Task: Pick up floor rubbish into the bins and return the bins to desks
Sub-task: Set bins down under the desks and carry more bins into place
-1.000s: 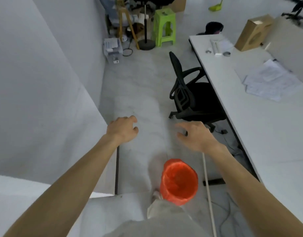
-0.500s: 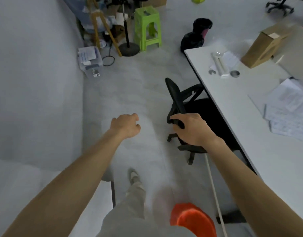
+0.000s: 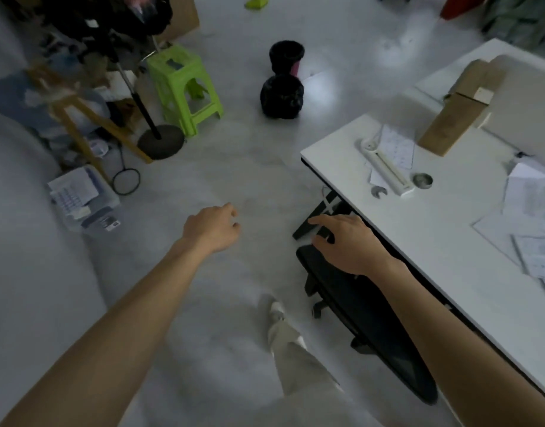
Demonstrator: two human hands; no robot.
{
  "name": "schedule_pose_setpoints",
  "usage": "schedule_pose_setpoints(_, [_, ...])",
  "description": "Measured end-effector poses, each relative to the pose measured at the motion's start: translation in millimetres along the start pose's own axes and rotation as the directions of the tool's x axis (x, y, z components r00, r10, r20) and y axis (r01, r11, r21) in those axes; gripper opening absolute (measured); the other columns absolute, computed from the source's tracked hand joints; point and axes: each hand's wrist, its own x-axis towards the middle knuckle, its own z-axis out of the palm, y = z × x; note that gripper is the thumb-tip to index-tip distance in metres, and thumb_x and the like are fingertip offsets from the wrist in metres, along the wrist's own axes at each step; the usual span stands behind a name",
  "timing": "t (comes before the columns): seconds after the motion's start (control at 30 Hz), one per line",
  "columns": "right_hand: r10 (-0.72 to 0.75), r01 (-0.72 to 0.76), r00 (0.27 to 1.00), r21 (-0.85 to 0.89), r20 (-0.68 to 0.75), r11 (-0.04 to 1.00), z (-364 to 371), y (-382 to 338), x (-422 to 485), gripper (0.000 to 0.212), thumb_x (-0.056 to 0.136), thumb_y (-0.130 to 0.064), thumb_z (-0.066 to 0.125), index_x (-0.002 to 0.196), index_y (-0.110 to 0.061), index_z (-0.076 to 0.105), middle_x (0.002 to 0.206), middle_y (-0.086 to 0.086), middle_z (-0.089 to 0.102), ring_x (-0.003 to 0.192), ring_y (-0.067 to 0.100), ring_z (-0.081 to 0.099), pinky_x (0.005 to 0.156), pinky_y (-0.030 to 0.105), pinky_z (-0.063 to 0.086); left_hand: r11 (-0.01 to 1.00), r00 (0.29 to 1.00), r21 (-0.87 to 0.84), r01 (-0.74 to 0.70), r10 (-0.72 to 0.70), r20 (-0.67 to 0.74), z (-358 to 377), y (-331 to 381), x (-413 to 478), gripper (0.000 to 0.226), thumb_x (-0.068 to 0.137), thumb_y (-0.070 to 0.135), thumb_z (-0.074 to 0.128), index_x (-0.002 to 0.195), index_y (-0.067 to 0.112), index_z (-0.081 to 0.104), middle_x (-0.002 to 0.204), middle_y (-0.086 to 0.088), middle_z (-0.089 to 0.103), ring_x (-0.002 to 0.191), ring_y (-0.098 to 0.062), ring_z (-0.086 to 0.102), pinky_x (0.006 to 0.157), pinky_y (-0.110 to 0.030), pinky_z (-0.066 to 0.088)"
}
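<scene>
A bin lined with a black bag [image 3: 286,55] stands on the grey floor ahead, a full tied black rubbish bag [image 3: 282,97] just in front of it. A white sheet of paper [image 3: 315,79] lies on the floor to their right. My left hand [image 3: 212,229] hangs over bare floor, fingers loosely curled, holding nothing. My right hand [image 3: 345,240] hovers with relaxed fingers above the top of a black office chair [image 3: 366,312] beside the white desk [image 3: 443,241]. Whether it touches the chair I cannot tell.
A green plastic stool [image 3: 185,87], a round-based stand [image 3: 160,141], a wooden easel [image 3: 77,118] and a clear box of papers [image 3: 83,200] crowd the left. The desk carries papers, a cardboard box [image 3: 459,117] and small tools. My leg [image 3: 292,349] steps forward.
I have walked forward; the orange bin has dropped out of view behind me. My right hand has let go of the chair back and now hovers above it.
</scene>
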Motion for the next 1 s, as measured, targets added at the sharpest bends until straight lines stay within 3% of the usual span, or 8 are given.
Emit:
schedule_pose_setpoints(0.17, [0.072, -0.071, 0.997, 0.029, -0.027, 0.997, -35, -11, 167, 0.044, 0.098, -0.045, 0.045, 0.142, -0.038, 0.046, 0.132, -0.001, 0.059, 0.131, 0.027, 0.045, 0.108, 0.043, 0.039, 0.999, 0.998, 0.026, -0.047, 0.046, 0.03, -69, -20, 161, 0.042, 0.098, 0.042, 0.045, 0.138, 0.028, 0.046, 0.136, 0.0, 0.058, 0.116, -0.025, 0.058, 0.092, -0.038, 0.049])
schedule_pose_setpoints(0.43, [0.083, -0.082, 0.996, 0.039, -0.027, 0.996, -109, -63, 371, 0.046, 0.099, -0.047, 0.043, 0.144, -0.041, 0.041, 0.144, -0.001, 0.052, 0.139, 0.028, 0.036, 0.111, 0.045, 0.037, 0.995, 0.995, 0.049, -0.088, 0.085, 0.058, -178, -68, 337, 0.041, 0.098, 0.042, 0.044, 0.137, 0.027, 0.046, 0.131, -0.001, 0.06, 0.113, -0.024, 0.059, 0.092, -0.039, 0.049])
schedule_pose_setpoints(0.6, [0.15, -0.145, 0.985, 0.058, -0.088, 0.988, -141, -85, 513, 0.045, 0.099, -0.046, 0.042, 0.144, -0.04, 0.042, 0.141, 0.0, 0.053, 0.136, 0.029, 0.037, 0.109, 0.046, 0.039, 0.987, 0.989, 0.062, -0.145, 0.143, 0.041, -244, -104, 495, 0.042, 0.096, 0.041, 0.044, 0.136, 0.028, 0.046, 0.137, -0.001, 0.057, 0.12, -0.027, 0.056, 0.095, -0.04, 0.047])
schedule_pose_setpoints(0.83, [0.252, -0.245, 0.965, 0.088, -0.078, 0.966, -170, -108, 629, 0.044, 0.099, -0.049, 0.042, 0.143, -0.042, 0.042, 0.141, -0.003, 0.054, 0.135, 0.028, 0.04, 0.108, 0.046, 0.041, 0.965, 0.971, 0.107, -0.238, 0.233, 0.063, -314, -119, 640, 0.042, 0.093, 0.042, 0.048, 0.133, 0.03, 0.05, 0.135, -0.003, 0.058, 0.122, -0.027, 0.055, 0.099, -0.041, 0.046])
schedule_pose_setpoints(1.0, [0.294, -0.28, 0.949, 0.119, -0.119, 0.953, -195, -88, 723, 0.045, 0.098, -0.05, 0.043, 0.142, -0.041, 0.043, 0.14, -0.003, 0.056, 0.133, 0.028, 0.044, 0.107, 0.045, 0.042, 0.938, 0.948, 0.137, -0.318, 0.314, 0.052, -358, -94, 751, 0.042, 0.092, 0.041, 0.049, 0.132, 0.029, 0.051, 0.132, -0.002, 0.061, 0.121, -0.027, 0.056, 0.098, -0.04, 0.046])
